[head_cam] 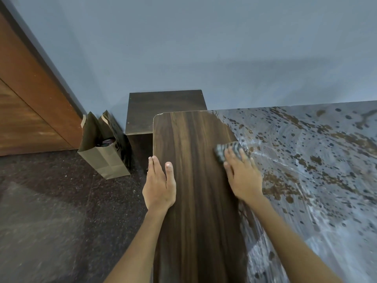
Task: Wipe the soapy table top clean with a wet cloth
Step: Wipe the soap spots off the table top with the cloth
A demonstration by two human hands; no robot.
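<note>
The dark wood-grain table top (191, 180) runs from the bottom of the view up to the wall. Its left strip shows bare wood, while the right part is covered in grey-white soapy film (310, 172) with brown patches showing through. My right hand (242, 174) lies flat with straight fingers pressing a grey striped cloth (226, 149) onto the table at the border between bare wood and soap. My left hand (160, 184) rests on the table's left edge, thumb on top and fingers over the side, holding nothing.
A low dark wooden stool or box (165, 109) stands against the blue wall behind the table's far left corner. A brown paper bag (104, 154) sits on the speckled floor to the left, near a wooden door (26, 103).
</note>
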